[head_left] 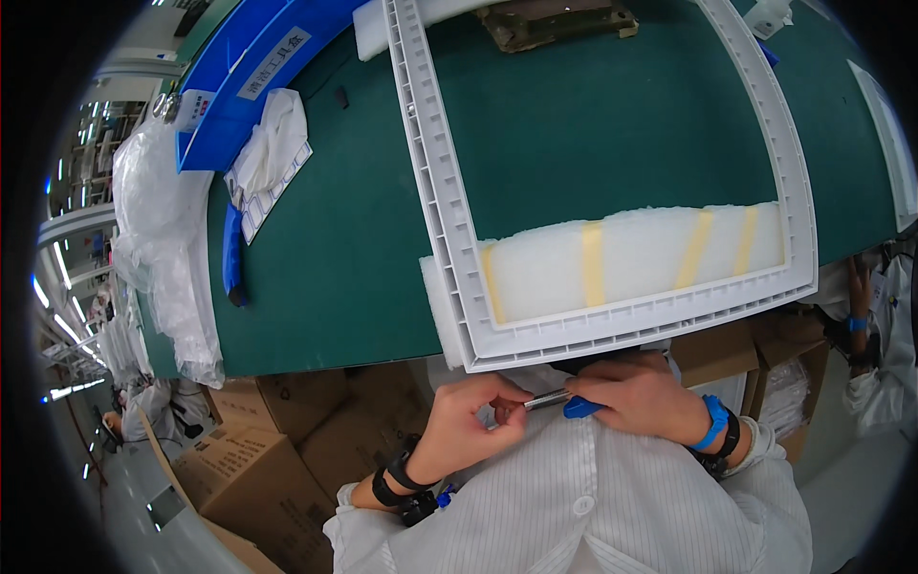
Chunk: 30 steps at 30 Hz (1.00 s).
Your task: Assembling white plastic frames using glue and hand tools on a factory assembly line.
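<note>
My right hand (643, 390) holds a small tool with a blue handle (579, 408) and a silvery metal tip, close to my chest below the table edge. My left hand (470, 419) pinches the metal tip end of that tool. Just above both hands a large white plastic frame (442, 196) lies on the green table mat (325, 249), overhanging the near edge. A white foam block with yellow tape strips (631, 263) rests under the frame's near side.
A blue bin (239, 86) stands at the far left with white cloth and a label sheet (273, 153) beside it. A blue-handled tool (231, 253) lies near clear plastic bags (158, 220). Cardboard boxes (277, 430) sit below the table. Another person's hand (859, 316) is at right.
</note>
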Each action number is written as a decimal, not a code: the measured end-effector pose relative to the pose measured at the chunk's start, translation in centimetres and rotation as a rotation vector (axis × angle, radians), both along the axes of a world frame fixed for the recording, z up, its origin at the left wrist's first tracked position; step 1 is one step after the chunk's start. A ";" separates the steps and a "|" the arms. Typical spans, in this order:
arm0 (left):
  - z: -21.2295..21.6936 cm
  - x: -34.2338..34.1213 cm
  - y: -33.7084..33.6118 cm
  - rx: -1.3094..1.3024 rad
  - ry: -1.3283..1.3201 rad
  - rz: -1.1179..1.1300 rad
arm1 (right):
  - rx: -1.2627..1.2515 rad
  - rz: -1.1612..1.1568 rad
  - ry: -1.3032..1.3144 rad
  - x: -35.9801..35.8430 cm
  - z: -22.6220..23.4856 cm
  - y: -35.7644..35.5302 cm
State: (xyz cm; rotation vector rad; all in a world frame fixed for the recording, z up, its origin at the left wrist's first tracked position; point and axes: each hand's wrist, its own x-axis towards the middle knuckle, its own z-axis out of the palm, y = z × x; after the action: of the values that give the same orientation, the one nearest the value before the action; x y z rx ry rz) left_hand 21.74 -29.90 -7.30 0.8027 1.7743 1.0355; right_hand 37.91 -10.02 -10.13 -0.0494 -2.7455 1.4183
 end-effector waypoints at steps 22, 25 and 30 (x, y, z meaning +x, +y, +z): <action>-2.6 1.2 -1.6 0.077 -0.655 0.253 | 0.079 0.003 0.181 0.5 -1.3 -1.2; -2.4 1.1 -1.8 0.023 -0.741 0.321 | 0.105 0.013 0.169 0.6 -1.0 -1.3; -2.6 0.6 -2.6 0.034 -0.699 0.349 | 0.166 -0.016 0.124 1.0 -2.1 -0.8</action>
State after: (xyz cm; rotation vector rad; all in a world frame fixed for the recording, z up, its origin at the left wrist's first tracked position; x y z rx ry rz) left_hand 22.30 -32.49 -9.87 0.1001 1.3024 1.3685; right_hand 38.86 -10.84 -12.28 0.0226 -2.7420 1.1436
